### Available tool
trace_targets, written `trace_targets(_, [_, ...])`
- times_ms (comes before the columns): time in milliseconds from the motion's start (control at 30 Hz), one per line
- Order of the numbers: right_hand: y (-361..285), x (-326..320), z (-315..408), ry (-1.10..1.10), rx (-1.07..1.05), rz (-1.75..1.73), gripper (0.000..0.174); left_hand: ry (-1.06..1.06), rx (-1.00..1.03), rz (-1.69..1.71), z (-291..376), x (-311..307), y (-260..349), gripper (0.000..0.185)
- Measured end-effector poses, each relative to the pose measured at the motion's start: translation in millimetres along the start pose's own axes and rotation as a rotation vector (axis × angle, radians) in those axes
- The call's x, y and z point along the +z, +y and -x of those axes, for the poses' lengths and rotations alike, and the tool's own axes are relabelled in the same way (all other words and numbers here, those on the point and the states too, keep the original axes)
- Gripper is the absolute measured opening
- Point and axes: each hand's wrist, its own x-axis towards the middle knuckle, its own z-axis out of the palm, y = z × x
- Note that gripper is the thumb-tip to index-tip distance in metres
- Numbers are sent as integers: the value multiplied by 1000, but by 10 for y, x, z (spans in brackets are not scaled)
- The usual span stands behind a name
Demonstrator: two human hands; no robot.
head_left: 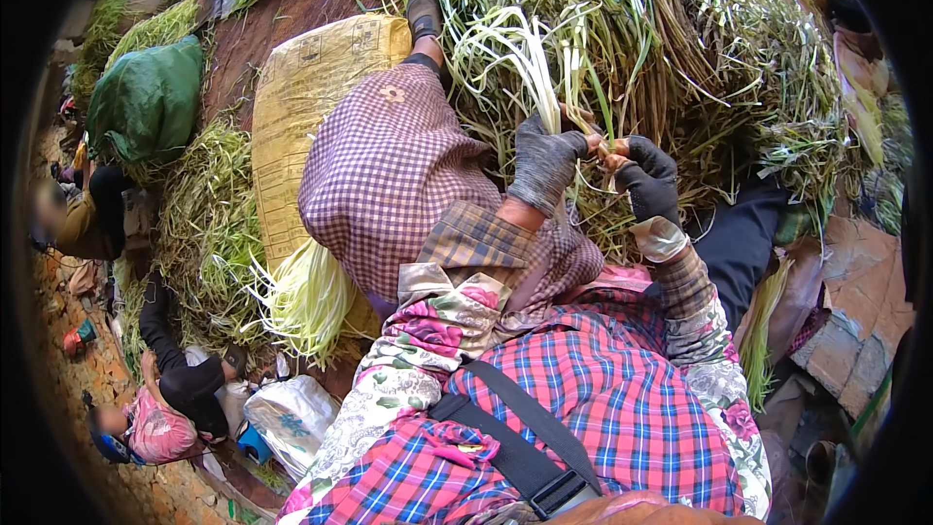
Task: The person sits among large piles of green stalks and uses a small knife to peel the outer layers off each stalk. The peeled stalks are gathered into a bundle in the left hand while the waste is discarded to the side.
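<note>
My left hand [545, 164], in a grey fingerless glove, grips a small bunch of pale stalks [536, 69] whose white leaves fan out above it. More thin stalks [576, 73] with brown lower ends stand between its thumb and fingers. My right hand [649, 175], in a darker glove, meets the left fingertips and pinches the lower end of a stalk; its exact grip is partly hidden by the fingers. Beyond both hands rises a large heap of cut green and straw-coloured stalks [700, 51]. A bundle of pale yellow-green trimmed stalks [310, 299] lies left of my lap.
A yellow woven sack [291, 131] is spread beside my checked lap cloth [393, 138]. Further left are another heap of stalks [211, 233], a green sack [149, 98] and two people sitting. A white sack [291, 419] stands lower left; flattened cardboard [860, 306] lies at right.
</note>
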Motion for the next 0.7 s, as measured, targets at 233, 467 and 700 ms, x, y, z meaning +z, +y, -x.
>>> trace_targets(233, [187,-56,-3,165,33,-86,7,47,78,-140,-4,-28,-1,33])
trace_targets(467, [834,-1024,-236,293,-37,968,8,60,102,-127,-54,-85,-13,36])
trace_targets(700, [40,-405,-47,144,-159,234,23,49,39,49,-33,-57,78,37])
